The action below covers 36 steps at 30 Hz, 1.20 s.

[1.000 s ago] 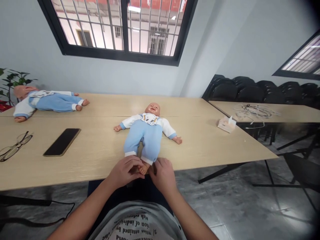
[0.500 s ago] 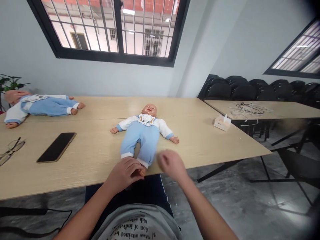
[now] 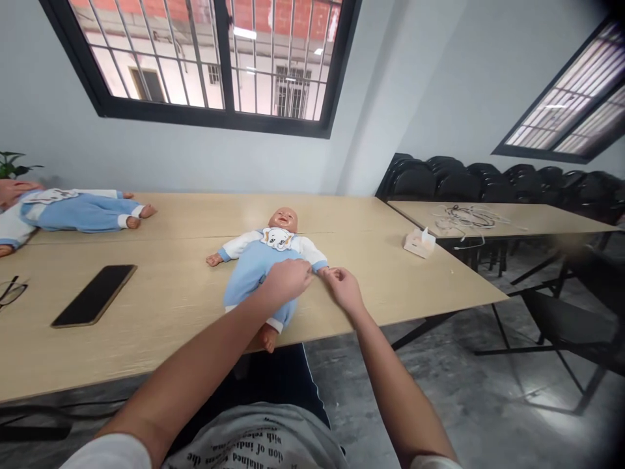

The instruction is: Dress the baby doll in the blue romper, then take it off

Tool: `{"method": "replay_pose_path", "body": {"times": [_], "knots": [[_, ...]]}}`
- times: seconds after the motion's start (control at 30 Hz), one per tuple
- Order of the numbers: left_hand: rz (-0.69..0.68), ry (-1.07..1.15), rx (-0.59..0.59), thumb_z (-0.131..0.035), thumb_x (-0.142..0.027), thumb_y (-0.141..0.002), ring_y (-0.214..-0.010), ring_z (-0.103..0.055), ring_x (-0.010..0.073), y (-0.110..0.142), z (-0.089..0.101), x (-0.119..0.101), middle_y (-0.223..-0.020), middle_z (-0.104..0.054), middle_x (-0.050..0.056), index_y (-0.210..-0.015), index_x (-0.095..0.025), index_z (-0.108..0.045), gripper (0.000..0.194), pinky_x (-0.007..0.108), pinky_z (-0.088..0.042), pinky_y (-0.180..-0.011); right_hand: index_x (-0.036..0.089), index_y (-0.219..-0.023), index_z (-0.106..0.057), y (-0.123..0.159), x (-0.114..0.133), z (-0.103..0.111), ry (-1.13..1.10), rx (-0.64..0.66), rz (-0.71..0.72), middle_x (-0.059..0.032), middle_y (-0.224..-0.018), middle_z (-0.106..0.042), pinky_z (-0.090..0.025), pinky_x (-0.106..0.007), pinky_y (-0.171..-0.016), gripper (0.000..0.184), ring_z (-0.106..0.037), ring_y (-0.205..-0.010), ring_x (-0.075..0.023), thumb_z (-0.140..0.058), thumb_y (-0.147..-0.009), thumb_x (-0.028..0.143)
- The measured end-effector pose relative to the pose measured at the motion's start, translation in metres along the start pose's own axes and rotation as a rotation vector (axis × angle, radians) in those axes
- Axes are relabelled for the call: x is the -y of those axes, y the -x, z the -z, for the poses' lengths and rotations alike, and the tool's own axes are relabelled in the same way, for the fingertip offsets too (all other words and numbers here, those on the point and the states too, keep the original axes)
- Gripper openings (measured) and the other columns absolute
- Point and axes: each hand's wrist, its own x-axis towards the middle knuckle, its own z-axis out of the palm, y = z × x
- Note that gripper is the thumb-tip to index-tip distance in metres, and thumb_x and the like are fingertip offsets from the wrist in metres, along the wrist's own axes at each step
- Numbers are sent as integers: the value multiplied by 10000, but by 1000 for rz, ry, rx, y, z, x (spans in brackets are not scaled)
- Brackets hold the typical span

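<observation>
A baby doll (image 3: 254, 260) in a blue and white outfit lies on its back, face up, its feet towards me at the table edge. My left hand (image 3: 289, 280) reaches across the doll's belly and legs, fingers closed beside the sleeve cuff; what lies in them, if anything, is hidden. At the end of the doll's outstretched arm, my right hand (image 3: 344, 288) pinches the doll's hand (image 3: 323, 270) between thumb and fingers. The doll's other arm rests on the table to the left.
A second doll (image 3: 83, 212) lies at the far left of the table (image 3: 185, 326). Nearer are a black phone (image 3: 95, 296) and glasses (image 3: 10, 292). A tissue box (image 3: 420, 243) stands to the right. Coiled cables (image 3: 471, 218) lie on another table; a black chair (image 3: 571, 319) is at right.
Both hands have moved up from the doll's feet to the arm on the right. The left hand has let go of the foot; the right hand has come onto the doll's hand.
</observation>
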Motion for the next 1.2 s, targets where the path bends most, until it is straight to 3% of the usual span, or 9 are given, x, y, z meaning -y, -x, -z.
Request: {"method": "replay_pose_path", "body": {"times": [0.1, 0.2, 0.33, 0.7, 0.83, 1.0, 1.1, 1.2], "knots": [[41, -15, 9, -485, -416, -1000, -977, -708, 286, -33, -15, -11, -1092, -728, 137, -1106, -181, -666, 315, 361, -518, -792, 144, -908, -711, 3, 4, -3, -169, -8, -20, -107, -913, -762, -483, -307, -744, 433, -666, -830, -229, -648, -853, 569], [65, -19, -15, -433, -294, -1013, -978, -720, 294, -44, -28, -16, -1117, -710, 184, -1160, -124, -638, 304, 364, -527, -801, 139, -893, -700, 6, 5, -6, -205, -38, -31, -103, -886, -753, -480, -304, -726, 438, -651, -798, -218, -671, -830, 572], [76, -21, -41, -431, -237, -1005, -998, -722, 299, -46, -32, -13, -1165, -684, 212, -1211, -98, -603, 301, 368, -533, -819, 137, -896, -689, 8, 3, -7, -218, -50, -43, -95, -855, -744, -485, -305, -717, 456, -647, -793, -217, -678, -819, 587], [-23, 80, -67, -492, -292, -985, -905, -722, 256, -35, -39, -26, -1011, -733, 136, -1021, -162, -685, 236, 345, -520, -814, 157, -962, -658, 0, -16, -11, -247, -106, -19, -119, -989, -751, -522, -354, -838, 381, -689, -877, -231, -657, -848, 520], [-5, 161, -155, -582, -312, -932, -886, -696, 217, -43, -20, 9, -997, -739, 64, -946, -218, -686, 140, 314, -511, -800, 163, -962, -652, -3, -20, -10, -102, -118, 0, -106, -963, -748, -511, -343, -798, 372, -679, -847, -229, -621, -866, 522], [105, 221, -371, -518, -246, -936, -1049, -632, 229, -48, 9, 96, -1069, -706, 96, -939, -186, -662, 156, 344, -481, -959, 182, -940, -678, -18, -21, -2, 76, -57, 66, -79, -925, -756, -485, -328, -774, 285, -683, -831, -227, -592, -861, 442], [178, 244, -466, -489, -227, -936, -1043, -612, 253, -38, 9, 139, -1062, -689, 127, -980, -162, -653, 182, 401, -466, -991, 190, -933, -702, -34, -27, 7, 169, -63, 61, -77, -916, -765, -463, -317, -741, 256, -687, -821, -228, -597, -857, 410], [121, 288, -462, -500, -234, -935, -966, -625, 223, -26, -1, 159, -995, -694, 85, -943, -183, -657, 165, 352, -496, -929, 187, -926, -723, -53, -34, 13, 232, -84, 40, -81, -908, -769, -448, -309, -712, 236, -685, -796, -226, -608, -851, 379]]}}
